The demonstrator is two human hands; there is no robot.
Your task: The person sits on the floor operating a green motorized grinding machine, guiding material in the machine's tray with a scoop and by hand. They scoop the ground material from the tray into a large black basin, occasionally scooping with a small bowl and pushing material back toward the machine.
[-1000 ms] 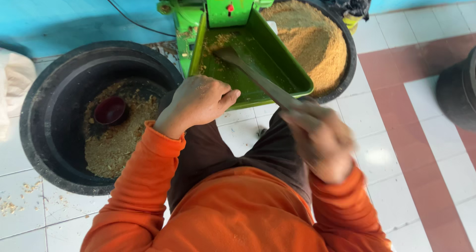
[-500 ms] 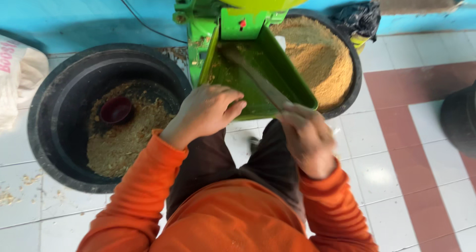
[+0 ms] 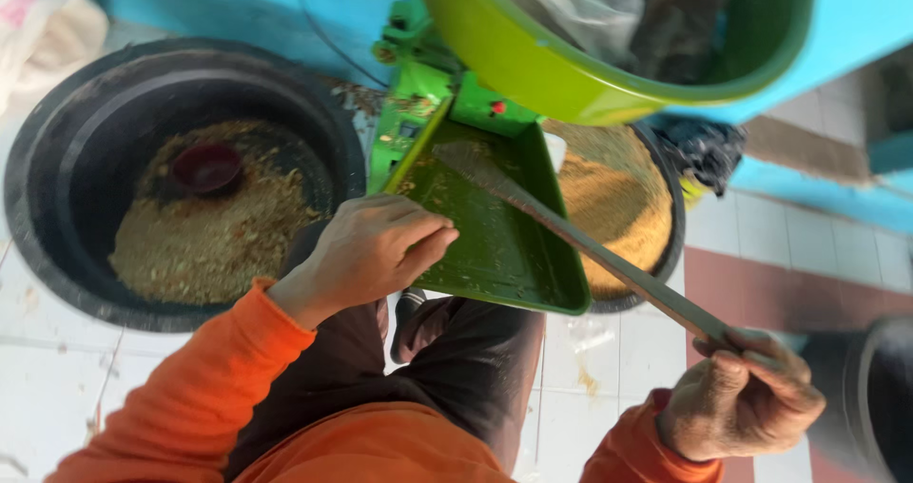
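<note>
The left hand (image 3: pixel 376 250) lay curled on the green tray's (image 3: pixel 495 245) seven-o'clock edge, steadying it. The right hand (image 3: pixel 737 402), at four o'clock, gripped a long stick (image 3: pixel 580 241) reaching up the tray, between black tub (image 3: pixel 57 150) and bin (image 3: pixel 666 255).

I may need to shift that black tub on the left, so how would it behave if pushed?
The black tub looks wide and low, so it seems unlikely to tip. It holds a layer of tan meal and a small red bowl, so it is probably fairly heavy. On the smooth floor tiles it would likely slide rather than roll.
</note>
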